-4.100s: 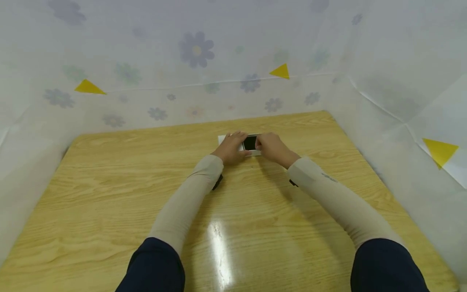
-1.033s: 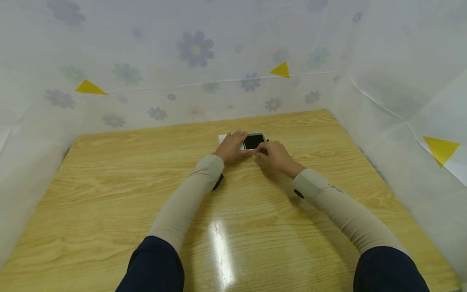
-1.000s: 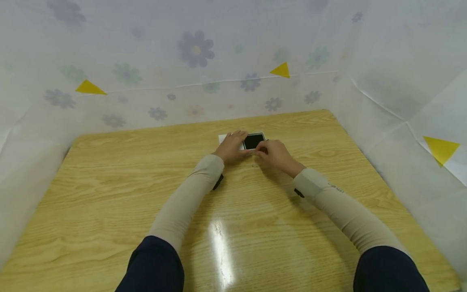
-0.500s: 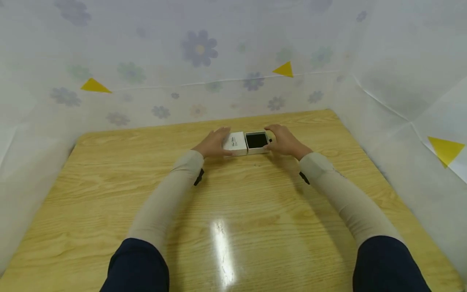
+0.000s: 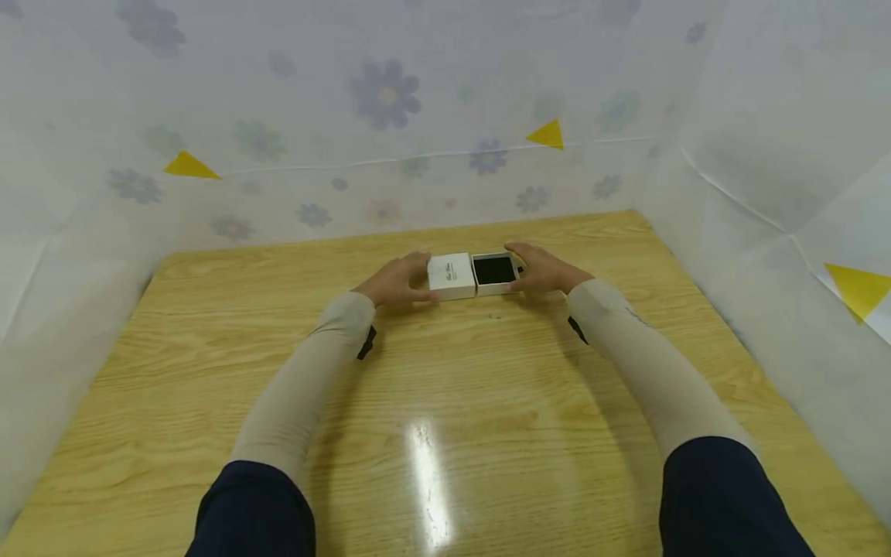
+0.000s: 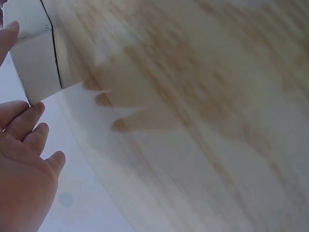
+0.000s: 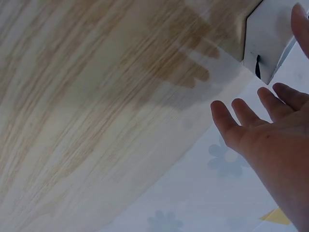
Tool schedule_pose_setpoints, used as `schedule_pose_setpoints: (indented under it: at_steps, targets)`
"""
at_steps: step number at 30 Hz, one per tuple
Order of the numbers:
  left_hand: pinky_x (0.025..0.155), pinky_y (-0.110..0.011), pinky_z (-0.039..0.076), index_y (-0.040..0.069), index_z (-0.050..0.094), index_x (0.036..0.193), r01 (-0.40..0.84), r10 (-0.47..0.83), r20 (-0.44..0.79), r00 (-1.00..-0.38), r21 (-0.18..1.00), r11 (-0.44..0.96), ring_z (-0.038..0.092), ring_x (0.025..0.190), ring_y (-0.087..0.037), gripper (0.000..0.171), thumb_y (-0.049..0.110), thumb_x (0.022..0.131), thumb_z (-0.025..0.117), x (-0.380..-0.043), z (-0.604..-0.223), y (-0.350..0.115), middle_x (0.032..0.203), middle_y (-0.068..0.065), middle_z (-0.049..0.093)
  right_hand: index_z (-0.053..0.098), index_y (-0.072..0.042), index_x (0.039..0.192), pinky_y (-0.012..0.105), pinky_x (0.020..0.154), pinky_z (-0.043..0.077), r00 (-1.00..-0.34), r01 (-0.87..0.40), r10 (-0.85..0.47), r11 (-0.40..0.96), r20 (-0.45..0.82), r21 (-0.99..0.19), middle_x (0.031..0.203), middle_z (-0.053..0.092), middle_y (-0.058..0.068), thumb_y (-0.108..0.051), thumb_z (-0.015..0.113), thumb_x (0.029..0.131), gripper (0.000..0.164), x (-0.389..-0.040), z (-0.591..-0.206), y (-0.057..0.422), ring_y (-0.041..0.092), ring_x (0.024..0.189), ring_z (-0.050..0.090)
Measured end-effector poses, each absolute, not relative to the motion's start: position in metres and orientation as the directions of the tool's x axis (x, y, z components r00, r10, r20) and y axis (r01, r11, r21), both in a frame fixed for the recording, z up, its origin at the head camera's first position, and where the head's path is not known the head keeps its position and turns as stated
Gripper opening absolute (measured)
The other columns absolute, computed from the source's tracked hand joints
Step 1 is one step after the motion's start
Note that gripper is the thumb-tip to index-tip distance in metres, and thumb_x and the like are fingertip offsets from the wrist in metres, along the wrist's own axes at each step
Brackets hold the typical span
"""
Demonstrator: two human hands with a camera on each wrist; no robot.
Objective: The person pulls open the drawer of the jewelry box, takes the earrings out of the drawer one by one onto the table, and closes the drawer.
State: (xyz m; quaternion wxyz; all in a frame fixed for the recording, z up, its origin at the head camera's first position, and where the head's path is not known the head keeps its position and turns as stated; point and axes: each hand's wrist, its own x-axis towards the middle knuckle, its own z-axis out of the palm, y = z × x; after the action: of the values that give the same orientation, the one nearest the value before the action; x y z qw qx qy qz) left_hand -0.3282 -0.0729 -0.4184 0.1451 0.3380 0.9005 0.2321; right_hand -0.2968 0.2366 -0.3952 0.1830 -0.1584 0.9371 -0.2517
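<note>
A small white box stands on the far part of the table, in two parts side by side. On the left is its printed sleeve point(image 5: 451, 276); on the right, the pulled-out drawer point(image 5: 496, 271) with a black inside and a small black pull tab at its end. My left hand point(image 5: 395, 281) holds the sleeve's left end, thumb at the front corner and fingers at the back. Mirroring it, my right hand point(image 5: 546, 271) spans the drawer's right end between thumb and fingers. In the wrist views, fingertips are right at the box's end corners.
The wood-grain table point(image 5: 445, 371) extends toward me, with a bright light reflection on it. A white flowered cloth point(image 5: 313, 186) rises behind the table and along its sides, with yellow triangles point(image 5: 546, 135) on it.
Earlier the left hand lay over the sleeve and the right worked at the drawer's front edge. Both then moved out to the box's ends, uncovering the sleeve's printing. Since then the left has eased slightly left.
</note>
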Motion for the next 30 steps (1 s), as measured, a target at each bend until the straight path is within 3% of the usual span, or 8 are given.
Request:
schedule_pose_setpoints:
  at_steps: [14, 22, 30]
  targets:
    - [0.119, -0.043, 0.015, 0.008, 0.024, 0.153, 0.488, 0.646, -0.117, -0.754, 0.558, 0.671, 0.013, 0.147, -0.025, 0.09, 0.043, 0.085, 0.072, -0.329, -0.423, -0.071, 0.159, -0.008, 0.019, 0.013, 0.0, 0.153, 0.054, 0.113, 0.025, -0.883, -0.208, -0.387, 0.829, -0.266, -0.519, 0.158, 0.013, 0.021, -0.024, 0.068, 0.091, 0.086, -0.298, -0.402, 0.238, 0.04, 0.143, 0.018]
    - [0.118, -0.044, 0.017, 0.006, 0.026, 0.152, 0.48, 0.641, -0.105, -0.761, 0.572, 0.664, 0.017, 0.146, -0.028, 0.09, 0.039, 0.084, 0.074, -0.324, -0.426, -0.075, 0.158, -0.011, 0.02, 0.014, -0.002, 0.153, 0.053, 0.114, 0.025, -0.883, -0.211, -0.39, 0.827, -0.261, -0.521, 0.158, 0.014, 0.019, -0.03, 0.067, 0.091, 0.086, -0.291, -0.408, 0.23, 0.038, 0.143, 0.019]
    - [0.118, -0.046, 0.018, 0.004, 0.027, 0.151, 0.481, 0.64, -0.098, -0.762, 0.576, 0.661, 0.019, 0.145, -0.03, 0.09, 0.04, 0.084, 0.073, -0.318, -0.432, -0.076, 0.157, -0.012, 0.024, 0.016, -0.002, 0.153, 0.053, 0.108, 0.036, -0.883, -0.205, -0.397, 0.807, -0.251, -0.553, 0.157, 0.018, 0.021, -0.026, 0.068, 0.091, 0.085, -0.283, -0.41, 0.227, 0.042, 0.136, 0.034]
